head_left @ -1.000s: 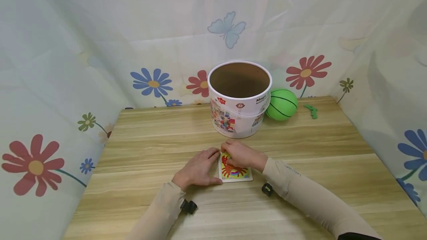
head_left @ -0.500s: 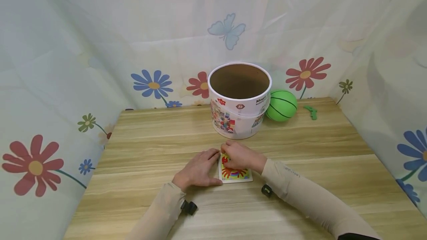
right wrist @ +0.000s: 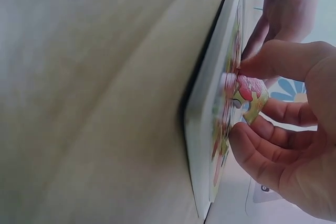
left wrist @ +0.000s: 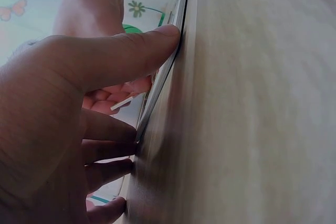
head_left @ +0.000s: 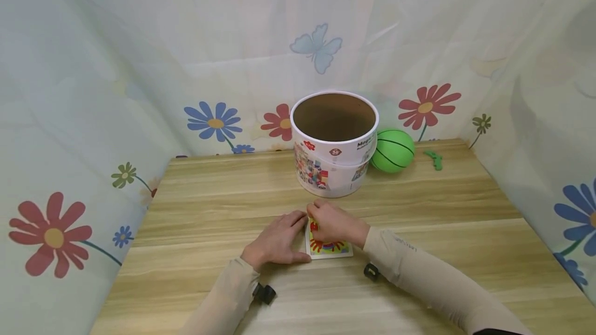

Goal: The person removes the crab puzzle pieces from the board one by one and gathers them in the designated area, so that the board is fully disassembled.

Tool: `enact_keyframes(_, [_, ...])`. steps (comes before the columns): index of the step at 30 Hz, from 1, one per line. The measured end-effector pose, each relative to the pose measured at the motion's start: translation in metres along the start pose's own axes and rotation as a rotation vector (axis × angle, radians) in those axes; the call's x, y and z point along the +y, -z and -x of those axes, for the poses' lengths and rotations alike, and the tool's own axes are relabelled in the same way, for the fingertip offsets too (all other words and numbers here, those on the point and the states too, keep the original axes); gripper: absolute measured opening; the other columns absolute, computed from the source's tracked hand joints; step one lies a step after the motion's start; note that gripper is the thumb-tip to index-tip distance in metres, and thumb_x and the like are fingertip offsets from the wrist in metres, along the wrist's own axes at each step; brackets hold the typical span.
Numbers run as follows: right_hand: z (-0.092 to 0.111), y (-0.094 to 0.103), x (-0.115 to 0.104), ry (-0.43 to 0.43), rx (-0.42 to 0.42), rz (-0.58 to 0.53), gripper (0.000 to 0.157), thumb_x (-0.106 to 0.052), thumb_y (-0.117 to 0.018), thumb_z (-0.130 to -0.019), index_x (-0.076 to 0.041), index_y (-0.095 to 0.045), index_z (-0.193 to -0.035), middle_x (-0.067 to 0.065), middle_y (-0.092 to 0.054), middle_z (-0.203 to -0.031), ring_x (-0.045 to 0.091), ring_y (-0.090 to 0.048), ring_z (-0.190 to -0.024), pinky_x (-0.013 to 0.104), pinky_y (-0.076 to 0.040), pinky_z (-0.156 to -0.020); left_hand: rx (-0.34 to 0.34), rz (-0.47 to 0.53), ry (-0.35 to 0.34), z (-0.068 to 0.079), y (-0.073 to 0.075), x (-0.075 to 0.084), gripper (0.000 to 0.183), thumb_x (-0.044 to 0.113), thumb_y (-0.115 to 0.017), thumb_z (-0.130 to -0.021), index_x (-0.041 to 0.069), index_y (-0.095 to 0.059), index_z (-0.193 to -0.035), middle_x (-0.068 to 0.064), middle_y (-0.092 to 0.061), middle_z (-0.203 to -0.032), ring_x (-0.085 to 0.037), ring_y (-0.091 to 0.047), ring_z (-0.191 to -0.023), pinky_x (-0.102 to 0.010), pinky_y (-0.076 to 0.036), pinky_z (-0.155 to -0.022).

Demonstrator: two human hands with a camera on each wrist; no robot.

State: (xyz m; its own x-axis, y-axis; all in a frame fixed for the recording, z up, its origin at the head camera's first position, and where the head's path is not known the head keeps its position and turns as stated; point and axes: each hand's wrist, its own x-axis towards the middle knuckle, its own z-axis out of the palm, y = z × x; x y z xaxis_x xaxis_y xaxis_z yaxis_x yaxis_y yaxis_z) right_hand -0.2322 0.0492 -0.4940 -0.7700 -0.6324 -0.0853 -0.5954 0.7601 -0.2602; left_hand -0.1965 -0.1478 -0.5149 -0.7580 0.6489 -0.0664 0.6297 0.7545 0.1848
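Note:
A small picture puzzle (head_left: 331,248) in a white frame, printed with a red crab, lies flat on the table. My left hand (head_left: 278,240) rests at its left side, fingers fairly straight. In the left wrist view that thumb (left wrist: 142,48) touches the frame's edge. Over the puzzle is my right hand (head_left: 336,224), hiding much of the crab. The right wrist view shows this hand pinching a puzzle piece (right wrist: 253,98), red and yellow-green, tilted up from the board. Fingertips of the right hand touch the puzzle surface.
Behind the puzzle stands a large white bucket (head_left: 332,167) with printed sides and its handle hanging down. A green ball (head_left: 393,151) sits against its right side. Farther right lies a small green toy (head_left: 435,160). Flower-printed curtains enclose the wooden table (head_left: 209,200).
The whole head view has shifted slightly, so everything sits a little lower. My right hand has turned slightly over the crab picture. The left hand stays against the frame.

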Motion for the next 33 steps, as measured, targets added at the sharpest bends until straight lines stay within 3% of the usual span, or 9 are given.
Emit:
enact_keyframes(11, [0.003, 0.001, -0.003, 0.001, 0.023, 0.006, 0.037, -0.027, -0.075, -0.078, -0.013, -0.058, -0.108, 0.002, -0.057, -0.099, 0.012, -0.054, -0.08, 0.027, -0.054, -0.072, 0.021, -0.004, -0.015, 0.002, 0.001, 0.002, 0.099, 0.066, -0.066, -0.079, 0.003, -0.037, -0.149, -0.011, -0.036, -0.154, -0.026, -0.035, -0.141, -0.045, -0.031, -0.116])
enact_keyframes(19, [0.006, 0.002, -0.003, 0.013, 0.077, -0.021, 0.028, -0.024, -0.072, -0.076, -0.015, -0.058, -0.098, -0.001, -0.056, -0.09, 0.011, -0.052, -0.073, 0.025, -0.05, -0.064, 0.024, -0.02, -0.015, 0.002, -0.001, 0.002, 0.099, 0.067, -0.066, -0.078, 0.004, -0.038, -0.149, -0.01, -0.037, -0.153, -0.025, -0.036, -0.141, -0.044, -0.032, -0.116])
enact_keyframes(33, [0.015, 0.007, 0.009, 0.019, 0.096, -0.101, 0.037, -0.024, -0.075, -0.073, -0.009, -0.064, -0.106, -0.001, -0.059, -0.092, 0.01, -0.054, -0.075, 0.023, -0.051, -0.066, 0.018, -0.031, -0.007, 0.003, -0.001, 0.002, 0.098, 0.069, -0.064, -0.078, 0.005, -0.039, -0.148, -0.009, -0.036, -0.153, -0.026, -0.037, -0.14, -0.044, -0.031, -0.117])
